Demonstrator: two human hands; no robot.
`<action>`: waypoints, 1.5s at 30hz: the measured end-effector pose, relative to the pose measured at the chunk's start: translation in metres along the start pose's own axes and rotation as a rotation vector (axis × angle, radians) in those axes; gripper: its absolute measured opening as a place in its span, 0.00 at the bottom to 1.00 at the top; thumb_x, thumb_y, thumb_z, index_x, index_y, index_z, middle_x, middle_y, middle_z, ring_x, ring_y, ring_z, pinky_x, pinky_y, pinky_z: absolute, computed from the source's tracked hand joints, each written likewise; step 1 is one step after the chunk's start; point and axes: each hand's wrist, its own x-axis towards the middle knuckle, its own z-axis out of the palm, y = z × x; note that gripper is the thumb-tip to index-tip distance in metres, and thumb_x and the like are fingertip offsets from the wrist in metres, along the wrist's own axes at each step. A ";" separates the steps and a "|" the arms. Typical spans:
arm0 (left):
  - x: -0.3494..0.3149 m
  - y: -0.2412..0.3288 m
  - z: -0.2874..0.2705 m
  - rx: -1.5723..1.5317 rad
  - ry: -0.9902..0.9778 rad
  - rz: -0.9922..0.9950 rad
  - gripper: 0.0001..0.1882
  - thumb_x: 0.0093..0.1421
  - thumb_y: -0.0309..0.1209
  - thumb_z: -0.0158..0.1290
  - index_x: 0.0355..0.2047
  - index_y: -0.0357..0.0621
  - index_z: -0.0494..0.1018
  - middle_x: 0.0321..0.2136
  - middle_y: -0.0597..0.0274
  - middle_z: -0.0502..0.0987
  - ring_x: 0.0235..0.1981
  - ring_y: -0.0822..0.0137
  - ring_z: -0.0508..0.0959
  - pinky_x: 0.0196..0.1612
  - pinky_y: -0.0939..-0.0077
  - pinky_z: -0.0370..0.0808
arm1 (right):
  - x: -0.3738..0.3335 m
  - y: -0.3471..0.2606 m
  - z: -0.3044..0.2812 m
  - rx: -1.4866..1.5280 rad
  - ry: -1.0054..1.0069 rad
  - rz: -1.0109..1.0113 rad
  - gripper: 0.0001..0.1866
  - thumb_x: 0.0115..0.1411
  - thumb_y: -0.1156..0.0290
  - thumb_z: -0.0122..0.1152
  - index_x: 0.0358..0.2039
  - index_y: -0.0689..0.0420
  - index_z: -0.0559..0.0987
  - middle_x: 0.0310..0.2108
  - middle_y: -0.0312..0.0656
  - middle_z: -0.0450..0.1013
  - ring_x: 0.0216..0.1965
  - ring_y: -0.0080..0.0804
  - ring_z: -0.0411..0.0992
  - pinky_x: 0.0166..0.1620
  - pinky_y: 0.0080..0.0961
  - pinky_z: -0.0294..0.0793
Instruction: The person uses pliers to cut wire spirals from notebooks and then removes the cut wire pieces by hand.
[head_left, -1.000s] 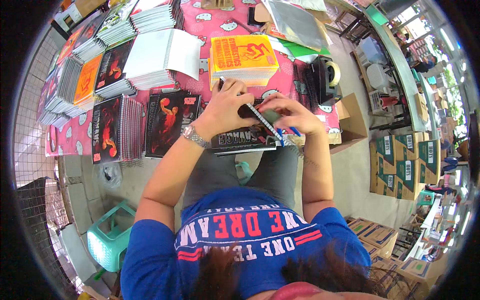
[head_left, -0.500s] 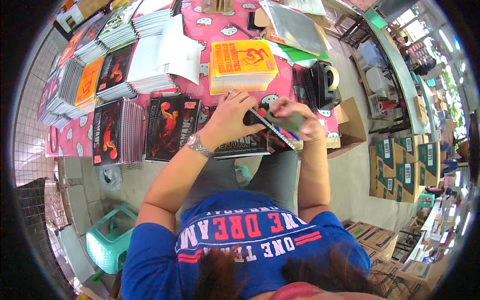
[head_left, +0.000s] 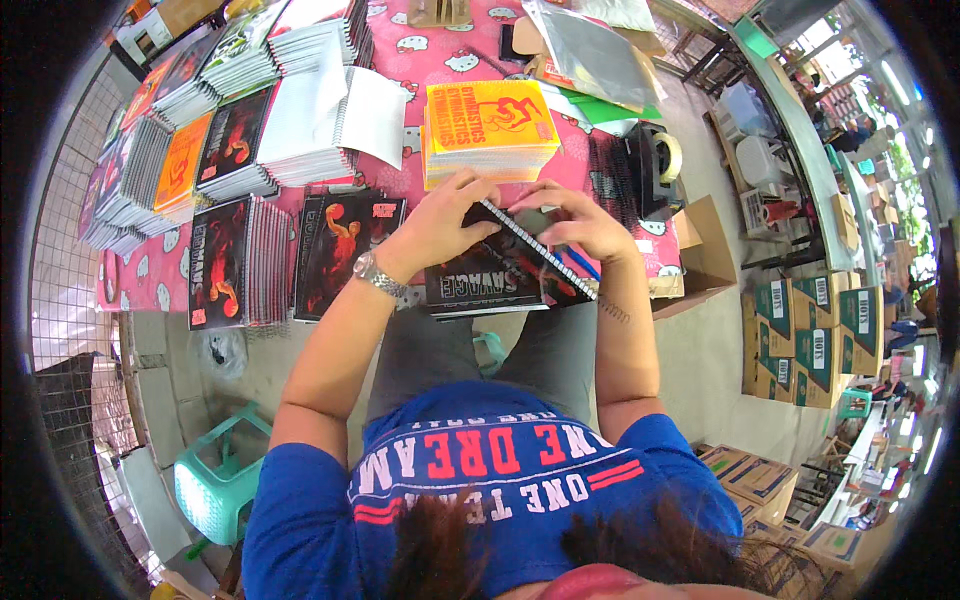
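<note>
A black spiral notebook (head_left: 490, 270) lies at the table's front edge, its punched, bound edge running diagonally. My left hand (head_left: 445, 222), with a wristwatch, grips the notebook near the upper end of that edge, thumb on the cover. My right hand (head_left: 585, 222) is over the bound edge, fingers bent round a small grey-green object (head_left: 537, 221), mostly hidden, whose kind I cannot make out. Below its palm shows a slim blue thing (head_left: 580, 262), partly covered. A thin dark coil (head_left: 614, 310) shows against my right forearm.
A yellow-orange notebook stack (head_left: 490, 130) stands just beyond my hands. More black notebooks (head_left: 345, 250) lie to the left, with several piles behind. At the right are a tape dispenser (head_left: 650, 170), dark coils (head_left: 610, 175) and an open carton (head_left: 705, 255). A green stool (head_left: 215, 480) stands lower left.
My right hand has moved slightly left and up along the bound edge, the grey-green object still in its fingers. My left hand has shifted slightly left, still gripping the notebook.
</note>
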 end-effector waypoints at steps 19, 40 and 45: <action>-0.040 0.003 0.027 -0.530 0.399 -0.397 0.10 0.64 0.29 0.57 0.42 0.36 0.75 0.23 0.67 0.72 0.19 0.79 0.73 0.20 0.80 0.77 | -0.184 0.125 -0.055 -1.577 1.350 0.678 0.37 0.52 0.48 0.67 0.59 0.51 0.71 0.56 0.50 0.67 0.58 0.58 0.61 0.57 0.56 0.62; -0.056 0.019 0.035 -0.351 0.475 -0.388 0.09 0.57 0.20 0.59 0.39 0.35 0.78 0.31 0.61 0.79 0.24 0.74 0.81 0.26 0.82 0.77 | -0.036 0.021 0.133 -0.973 0.641 -0.145 0.37 0.43 0.70 0.75 0.57 0.56 0.75 0.48 0.48 0.72 0.46 0.39 0.74 0.50 0.31 0.73; -0.061 0.017 0.035 -0.099 0.466 -0.299 0.10 0.55 0.18 0.58 0.39 0.37 0.79 0.31 0.59 0.79 0.24 0.71 0.80 0.26 0.80 0.76 | -0.042 0.014 0.131 -0.628 0.464 0.131 0.27 0.54 0.72 0.66 0.56 0.59 0.75 0.48 0.48 0.73 0.42 0.33 0.75 0.49 0.30 0.74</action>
